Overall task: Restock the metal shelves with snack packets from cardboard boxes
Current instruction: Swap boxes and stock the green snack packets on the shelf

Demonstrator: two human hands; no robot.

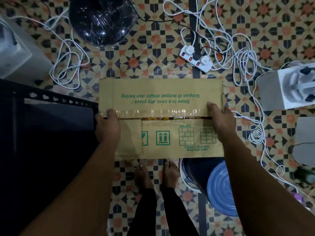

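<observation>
The task looks barely begun. A cardboard box (pixel 162 118) sits between the two hands, its top flaps parted only to a narrow slit through which a strip of colourful snack packets (pixel 163 118) shows. The left hand (pixel 107 126) grips the near flap at its left end, fingers curled over the edge at the seam; the right hand (pixel 221 122) lies on the right end, fingertips hooked at the same seam. The dark metal shelf (pixel 51 103) stands just left of the left hand. No packet has come out, so opening, unpacking and shelving all remain.
</observation>
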